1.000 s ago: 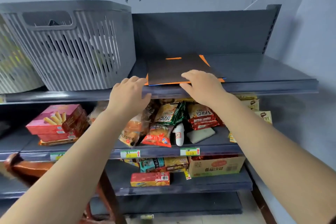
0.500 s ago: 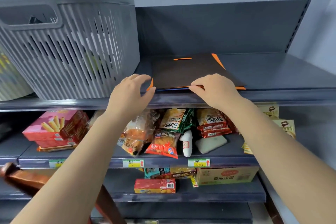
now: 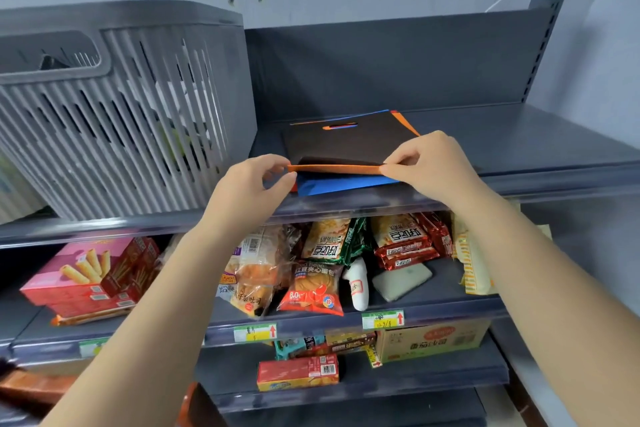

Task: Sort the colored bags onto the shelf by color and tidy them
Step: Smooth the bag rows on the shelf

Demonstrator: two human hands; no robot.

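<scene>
- Orange shows as a thin strip: the near edge of the orange bag (image 3: 334, 169), lifted just above the front edge of the top shelf (image 3: 519, 149) and stretched level between both hands.
- The left hand (image 3: 254, 184) pinches the strip's left end between thumb and curled fingers, near the front edge of the shelf and just right of the grey basket.
- The right hand (image 3: 429, 163) pinches the right end the same way, fingertips closed on the edge, the other fingers curled over it.
- A black bag (image 3: 349, 142) lies flat on top of the pile, its far end toward the shelf's back panel; a handle slot near that far end shows orange and blue through it.
- A blue bag (image 3: 332, 184) lies under the lifted orange edge, its near part reaching to the front edge of the shelf; a sliver of blue also peeps out at the pile's far edge.
- A further orange margin runs along the pile's right side.
- The grey slatted basket (image 3: 114, 107) fills the left part of the top shelf, beside the pile.
- On the next shelf down lie snack packets (image 3: 329, 243) in the middle and a pink biscuit box (image 3: 86, 270) toward the left end.
- Lower still, a cardboard carton (image 3: 433, 340) stands toward the right end.
</scene>
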